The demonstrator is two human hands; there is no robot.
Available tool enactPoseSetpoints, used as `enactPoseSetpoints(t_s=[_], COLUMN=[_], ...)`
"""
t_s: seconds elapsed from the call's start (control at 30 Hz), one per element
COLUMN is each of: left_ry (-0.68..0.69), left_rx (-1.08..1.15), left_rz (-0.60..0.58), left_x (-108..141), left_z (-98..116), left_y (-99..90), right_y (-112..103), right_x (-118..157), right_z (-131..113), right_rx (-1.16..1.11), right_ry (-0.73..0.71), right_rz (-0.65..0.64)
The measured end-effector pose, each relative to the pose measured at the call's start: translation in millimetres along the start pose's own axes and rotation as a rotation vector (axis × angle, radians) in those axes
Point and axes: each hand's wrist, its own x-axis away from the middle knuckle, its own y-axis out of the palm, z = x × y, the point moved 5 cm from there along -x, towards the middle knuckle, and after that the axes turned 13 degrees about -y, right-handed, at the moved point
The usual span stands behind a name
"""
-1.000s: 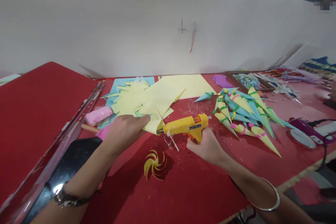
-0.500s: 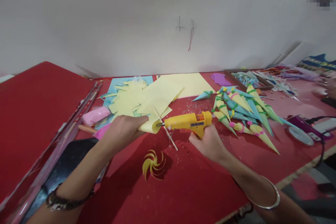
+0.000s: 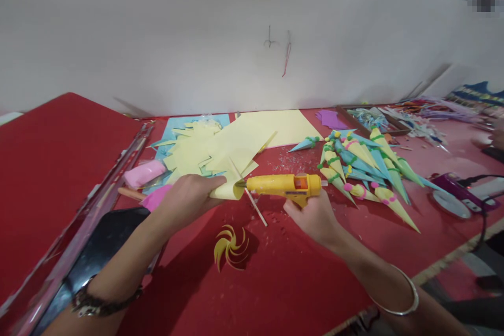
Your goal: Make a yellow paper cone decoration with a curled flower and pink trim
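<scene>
My left hand is closed around a rolled pale yellow paper cone, its wide mouth facing right. A yellow hot glue gun is gripped in my right hand, lying level, with its nozzle at the cone's mouth; whether the tip touches the paper I cannot tell. Below them a curled yellow paper swirl rests on the red table. A thin pale stick lies under the glue gun, partly covered by it.
Yellow paper sheets lie behind my left hand, near a pink packet. Several decorated paper cones are heaped to the right. A purple device with a black cable sits far right, near another person's hand.
The glue gun has rolled and levelled in my right hand, its nozzle still at the cone's mouth. The cone has turned slightly in my left hand.
</scene>
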Motion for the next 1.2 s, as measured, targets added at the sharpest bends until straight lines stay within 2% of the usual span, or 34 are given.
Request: enactPoseSetpoints(t_s=[0.13, 0.37, 0.47, 0.73, 1.0, 1.1, 1.2], left_ry=[-0.005, -0.041, -0.057, -0.079, -0.07, -0.086, -0.127], left_rx=[0.013, 0.028, 0.048, 0.05, 0.061, 0.047, 0.031], left_rz=[-0.041, -0.045, -0.028, -0.03, -0.013, -0.006, 0.014], left_x=[-1, -3, -3, -3, -3, -2, 3], left_z=[0, -6, -9, -7, -6, -7, -13], left_y=[1.7, 1.6, 0.3, -4.0, -9.2, -12.4, -14.4], right_y=[0, -3, -6, -5, -7, -15, -38], right_x=[1, -3, -8, -11, -14, -14, -10], right_z=[5, 20, 28, 59, 56, 57, 59], right_rx=[0.049, 0.148, 0.164, 0.225, 0.129, 0.098, 0.199], right_ry=[-0.006, 0.026, 0.041, 0.095, 0.097, 0.064, 0.056], right_rz=[0.041, 0.112, 0.094, -0.258, -0.404, -0.469, -0.527])
